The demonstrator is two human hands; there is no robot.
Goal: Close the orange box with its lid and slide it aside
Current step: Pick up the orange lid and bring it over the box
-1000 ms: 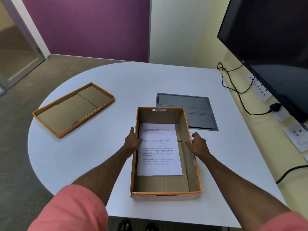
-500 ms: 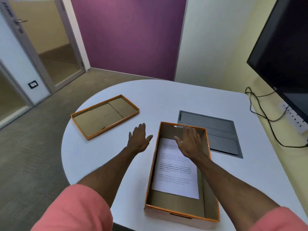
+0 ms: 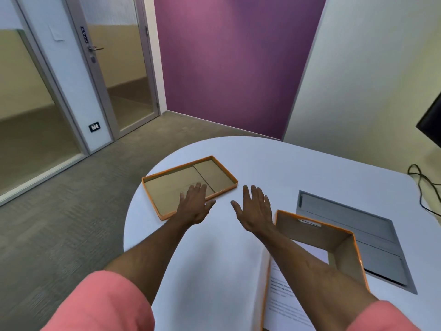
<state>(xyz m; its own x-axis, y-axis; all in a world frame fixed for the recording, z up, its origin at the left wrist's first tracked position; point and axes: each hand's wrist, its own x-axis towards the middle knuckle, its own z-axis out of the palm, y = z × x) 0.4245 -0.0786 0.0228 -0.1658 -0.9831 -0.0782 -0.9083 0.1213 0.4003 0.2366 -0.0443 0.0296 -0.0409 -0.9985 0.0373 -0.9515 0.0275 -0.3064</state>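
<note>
The orange lid (image 3: 167, 182) lies upside down on the white table (image 3: 274, 163) at its far left, brown inside facing up. My left hand (image 3: 194, 204) hovers over the lid's near right part, fingers spread, holding nothing. My right hand (image 3: 255, 210) is open over bare table just right of the lid, palm down. The open orange box (image 3: 343, 249) stands at the lower right with a printed sheet of paper (image 3: 284, 299) inside; my right forearm crosses over it.
A grey flap panel (image 3: 358, 225) is set in the table behind the box. Black cables (image 3: 422, 187) hang at the far right edge, and a dark screen corner (image 3: 432, 125) juts in. The table's rounded edge drops to carpet on the left.
Both hands left the box's sides and moved left and away to the lid. My view swung left, so the box now sits at the lower right.
</note>
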